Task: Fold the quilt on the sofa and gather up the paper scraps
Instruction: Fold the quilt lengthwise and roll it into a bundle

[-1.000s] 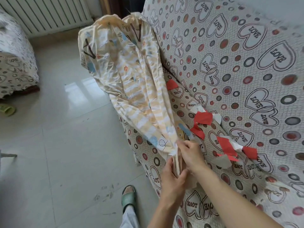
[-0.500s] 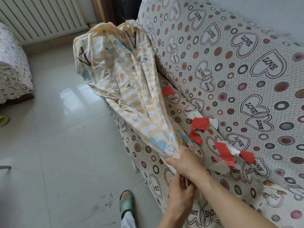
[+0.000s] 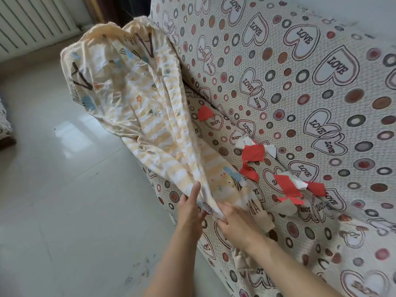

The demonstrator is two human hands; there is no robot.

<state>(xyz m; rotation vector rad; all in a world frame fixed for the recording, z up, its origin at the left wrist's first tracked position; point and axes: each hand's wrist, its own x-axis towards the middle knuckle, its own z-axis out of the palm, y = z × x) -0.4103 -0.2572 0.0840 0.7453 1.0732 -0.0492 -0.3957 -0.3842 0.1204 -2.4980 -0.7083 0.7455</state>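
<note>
A thin yellow-and-white striped quilt (image 3: 132, 99) with letter and bee prints lies bunched lengthwise along the sofa's front edge, its far end draped over the armrest. My left hand (image 3: 190, 207) pinches the near end from the left. My right hand (image 3: 230, 221) grips the same end from the right, with a flap spread beside it on the seat. Red and white paper scraps (image 3: 285, 181) lie scattered on the sofa seat (image 3: 300, 232) by the backrest, with one red scrap (image 3: 205, 112) farther along.
The sofa has a cover printed with hearts and circles; its backrest (image 3: 278, 61) rises on the right. Pale glossy floor tiles (image 3: 64, 189) spread to the left. A white radiator (image 3: 32, 22) runs along the far wall. Another covered seat's edge (image 3: 5, 129) shows at far left.
My hands have separated: they were stacked on the quilt's near end and now hold it side by side. The near end has opened out onto the seat. The view has shifted closer.
</note>
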